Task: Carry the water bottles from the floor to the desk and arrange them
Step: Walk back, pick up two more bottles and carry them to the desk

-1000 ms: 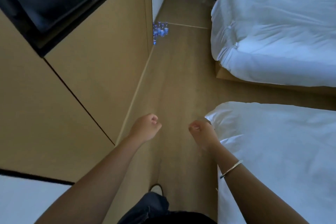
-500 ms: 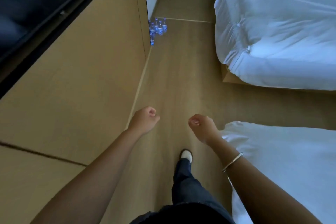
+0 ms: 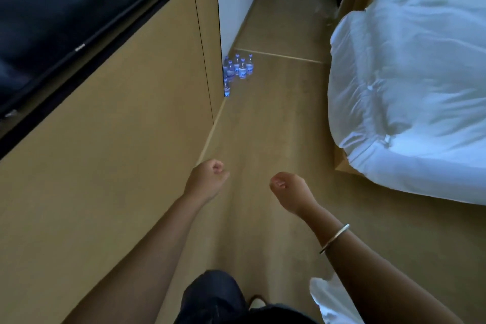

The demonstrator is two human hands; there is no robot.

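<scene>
Blue-labelled water bottles [image 3: 238,69] (contents unclear) stand on wooden floor [image 3: 268,123].

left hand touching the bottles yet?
Apart. Head view shows the left hand curled and empty, with a long stretch of bare floor between it and the bottles by the wall.

water bottles [image 3: 238,70] too small to count, labels unreadable, some hidden behind wall panel [image 3: 207,34]; bed [image 3: 420,102] cut off right; TV [image 3: 65,21] cropped
</scene>
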